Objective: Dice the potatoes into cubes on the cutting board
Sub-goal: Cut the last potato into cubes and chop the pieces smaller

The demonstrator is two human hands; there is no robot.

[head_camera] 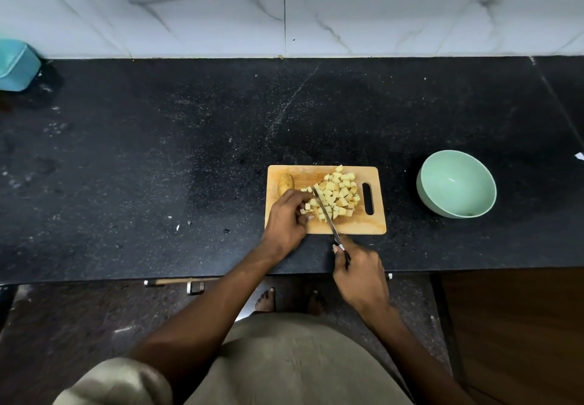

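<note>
Potato cubes [336,194], pale yellow, heaped on the wooden cutting board [373,227].
Left hand [286,218] pins pieces with curled fingers; right hand [360,273] grips the steel knife [325,213]. Keep fingertips tucked, cuts even.

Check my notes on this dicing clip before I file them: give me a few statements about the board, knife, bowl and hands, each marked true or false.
1. The right hand grips the knife. True.
2. The green bowl holds potato cubes. False: no cubes lie in it; the cubes are piled on the cutting board.
3. An uncut potato lies on the board's left end. True.
4. The left hand rests on the counter. False: it is on the board, at the potato pieces beside the blade.
</note>
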